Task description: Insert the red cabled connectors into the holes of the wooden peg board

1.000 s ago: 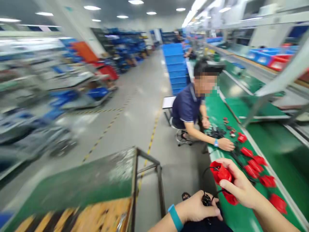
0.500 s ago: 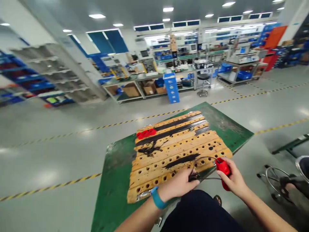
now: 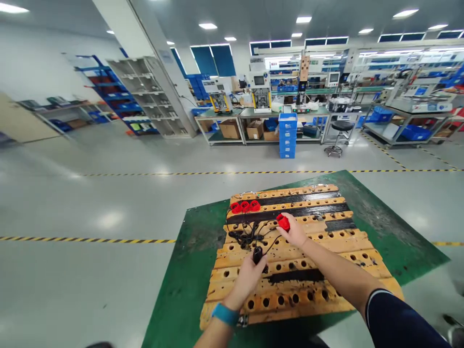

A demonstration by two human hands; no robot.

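Pinches a red housing [image 3: 282,222] in the right hand [image 3: 295,233] over the holed wooden board [image 3: 348,245], right of three red housings [image 3: 245,206] in a row; grips black cable [image 3: 257,254] in the left hand [image 3: 250,275], farther from them.

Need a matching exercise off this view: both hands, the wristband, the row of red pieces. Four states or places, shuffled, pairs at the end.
Column one:
1. Left hand
2. Right hand
3. Wristband
4. Three red pieces

Column two:
A. in a row near the far left corner of the wooden board
B. holding a lone red piece
C. blue, worn on the left wrist
D. holding a black item

Pairs: 1-D, 2-B, 3-C, 4-A
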